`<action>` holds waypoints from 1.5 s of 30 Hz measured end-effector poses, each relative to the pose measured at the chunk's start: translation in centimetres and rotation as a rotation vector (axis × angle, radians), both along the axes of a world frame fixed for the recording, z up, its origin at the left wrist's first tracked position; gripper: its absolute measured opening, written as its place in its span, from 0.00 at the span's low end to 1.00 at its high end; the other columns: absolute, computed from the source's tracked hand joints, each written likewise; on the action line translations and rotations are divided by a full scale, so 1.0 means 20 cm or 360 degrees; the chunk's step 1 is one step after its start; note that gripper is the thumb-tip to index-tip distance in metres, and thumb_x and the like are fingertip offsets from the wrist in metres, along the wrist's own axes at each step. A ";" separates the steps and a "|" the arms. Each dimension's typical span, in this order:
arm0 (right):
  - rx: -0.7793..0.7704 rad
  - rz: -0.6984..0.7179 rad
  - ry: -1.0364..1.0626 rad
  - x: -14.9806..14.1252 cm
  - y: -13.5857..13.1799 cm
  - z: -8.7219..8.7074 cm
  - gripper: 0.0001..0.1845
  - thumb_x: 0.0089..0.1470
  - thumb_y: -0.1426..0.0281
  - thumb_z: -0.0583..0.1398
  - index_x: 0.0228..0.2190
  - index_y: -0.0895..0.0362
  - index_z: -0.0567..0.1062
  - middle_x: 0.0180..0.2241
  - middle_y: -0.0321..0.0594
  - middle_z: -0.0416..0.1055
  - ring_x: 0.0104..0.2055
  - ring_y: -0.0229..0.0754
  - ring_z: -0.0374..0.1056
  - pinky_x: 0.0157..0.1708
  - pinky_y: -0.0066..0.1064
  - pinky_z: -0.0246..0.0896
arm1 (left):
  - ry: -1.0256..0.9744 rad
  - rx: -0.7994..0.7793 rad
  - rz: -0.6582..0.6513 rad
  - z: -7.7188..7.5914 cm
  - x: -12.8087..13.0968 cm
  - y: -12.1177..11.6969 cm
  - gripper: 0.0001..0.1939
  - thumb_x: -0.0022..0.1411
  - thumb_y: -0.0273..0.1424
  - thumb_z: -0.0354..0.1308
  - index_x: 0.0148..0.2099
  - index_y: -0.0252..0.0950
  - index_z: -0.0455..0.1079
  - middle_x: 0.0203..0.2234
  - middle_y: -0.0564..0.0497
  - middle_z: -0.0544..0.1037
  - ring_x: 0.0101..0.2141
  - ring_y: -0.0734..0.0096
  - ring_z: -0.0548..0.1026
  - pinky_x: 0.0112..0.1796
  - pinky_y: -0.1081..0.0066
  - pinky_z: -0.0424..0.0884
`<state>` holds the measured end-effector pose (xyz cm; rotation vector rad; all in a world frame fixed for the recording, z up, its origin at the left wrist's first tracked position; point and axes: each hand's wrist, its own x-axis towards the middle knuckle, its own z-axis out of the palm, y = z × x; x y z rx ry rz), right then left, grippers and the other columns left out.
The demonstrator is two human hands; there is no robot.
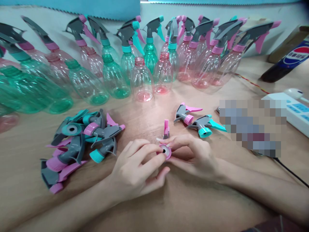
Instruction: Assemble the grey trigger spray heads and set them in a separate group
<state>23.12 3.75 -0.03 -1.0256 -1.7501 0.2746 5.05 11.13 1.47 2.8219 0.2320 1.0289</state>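
My right hand [195,154] pinches a trigger sprayer head by its pink collar [169,154], with the collar's opening turned up towards me. Inside that collar a pale ring with a dark centre shows. Beyond the fingers sticks out the head's pink trigger [166,127]. My left hand [137,166] rests its index and middle fingertips at the collar opening, its thumb held apart below. Left of my left hand lies a pile of grey, pink and teal sprayer heads [72,151]. Past my right hand lie a pink-collared head [184,114] and a teal-collared head [204,125].
Clear pink and green bottles stand along the back, several with sprayer heads, while open-necked ones like this pink bottle [142,80] stand in front. At the right are a cola bottle [287,61], a white power strip [294,109], a blurred-out device [253,129] and its black cable [292,172].
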 end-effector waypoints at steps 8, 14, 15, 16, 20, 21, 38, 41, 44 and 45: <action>-0.0008 0.0022 0.0037 0.00 -0.01 0.00 0.14 0.49 0.76 0.63 0.39 0.58 0.67 0.36 0.42 0.75 0.46 0.42 0.71 0.40 0.28 0.73 | -0.0037 0.0159 0.0164 0.00 -0.01 -0.01 0.10 0.52 0.30 0.61 0.39 0.38 0.70 0.34 0.49 0.75 0.35 0.63 0.69 0.34 0.65 0.66; -0.0012 0.0033 0.0039 0.00 -0.01 0.00 0.14 0.49 0.77 0.63 0.38 0.59 0.67 0.35 0.40 0.75 0.45 0.39 0.72 0.40 0.23 0.72 | -0.0066 0.0207 0.0222 -0.01 -0.01 -0.02 0.09 0.51 0.31 0.62 0.38 0.39 0.70 0.38 0.46 0.70 0.38 0.60 0.69 0.36 0.63 0.67; -0.0003 0.0022 0.0026 0.00 -0.01 0.00 0.14 0.48 0.77 0.64 0.38 0.59 0.67 0.34 0.39 0.75 0.45 0.38 0.72 0.40 0.22 0.72 | -0.0075 0.0214 0.0234 -0.01 -0.01 -0.02 0.09 0.51 0.31 0.62 0.37 0.39 0.70 0.38 0.46 0.70 0.38 0.61 0.69 0.35 0.63 0.67; 0.0002 0.0012 0.0010 0.00 -0.01 0.00 0.14 0.48 0.77 0.64 0.37 0.59 0.67 0.34 0.39 0.75 0.44 0.38 0.72 0.41 0.22 0.72 | -0.0080 0.0219 0.0250 -0.01 -0.01 -0.01 0.08 0.51 0.31 0.62 0.36 0.39 0.70 0.37 0.46 0.70 0.38 0.60 0.69 0.35 0.62 0.67; -0.0011 -0.0031 -0.0017 0.01 -0.01 0.00 0.15 0.48 0.76 0.64 0.39 0.58 0.67 0.38 0.40 0.75 0.42 0.38 0.73 0.38 0.23 0.73 | -0.0045 0.0264 0.0319 0.02 -0.01 0.00 0.08 0.51 0.32 0.62 0.35 0.39 0.70 0.37 0.46 0.70 0.37 0.60 0.70 0.35 0.62 0.67; -0.0018 -0.0035 -0.0016 0.01 -0.01 0.00 0.14 0.49 0.76 0.63 0.38 0.58 0.68 0.39 0.40 0.76 0.43 0.38 0.73 0.38 0.23 0.73 | -0.0026 0.0274 0.0332 0.02 -0.01 0.01 0.08 0.51 0.32 0.62 0.35 0.39 0.70 0.37 0.46 0.70 0.36 0.59 0.70 0.35 0.61 0.67; -0.0054 0.0006 -0.0023 0.01 -0.02 -0.01 0.12 0.48 0.76 0.64 0.36 0.59 0.68 0.35 0.42 0.76 0.41 0.39 0.73 0.39 0.22 0.72 | 0.0066 -0.0089 0.0174 -0.01 -0.01 0.02 0.12 0.54 0.29 0.60 0.42 0.39 0.68 0.42 0.46 0.67 0.41 0.63 0.68 0.39 0.62 0.68; -0.0078 0.0011 0.0026 0.01 -0.01 -0.01 0.14 0.48 0.77 0.64 0.37 0.59 0.67 0.38 0.42 0.76 0.44 0.38 0.72 0.40 0.23 0.72 | 0.0065 -0.0076 0.0237 0.00 -0.01 0.01 0.11 0.54 0.31 0.59 0.41 0.38 0.68 0.41 0.46 0.67 0.40 0.61 0.67 0.38 0.61 0.67; -0.0080 0.0002 0.0048 0.01 -0.01 -0.01 0.14 0.49 0.77 0.63 0.37 0.58 0.67 0.38 0.40 0.76 0.44 0.37 0.72 0.38 0.22 0.73 | 0.0058 -0.0060 0.0198 -0.01 -0.01 0.01 0.11 0.54 0.32 0.60 0.41 0.39 0.68 0.40 0.46 0.67 0.40 0.61 0.68 0.38 0.60 0.67; -0.0081 0.0001 0.0045 0.01 -0.01 -0.01 0.13 0.49 0.77 0.63 0.37 0.57 0.68 0.38 0.39 0.76 0.44 0.37 0.72 0.38 0.22 0.73 | 0.0053 -0.0059 0.0179 -0.01 -0.01 0.01 0.11 0.54 0.32 0.60 0.41 0.39 0.68 0.41 0.46 0.67 0.40 0.61 0.68 0.38 0.60 0.67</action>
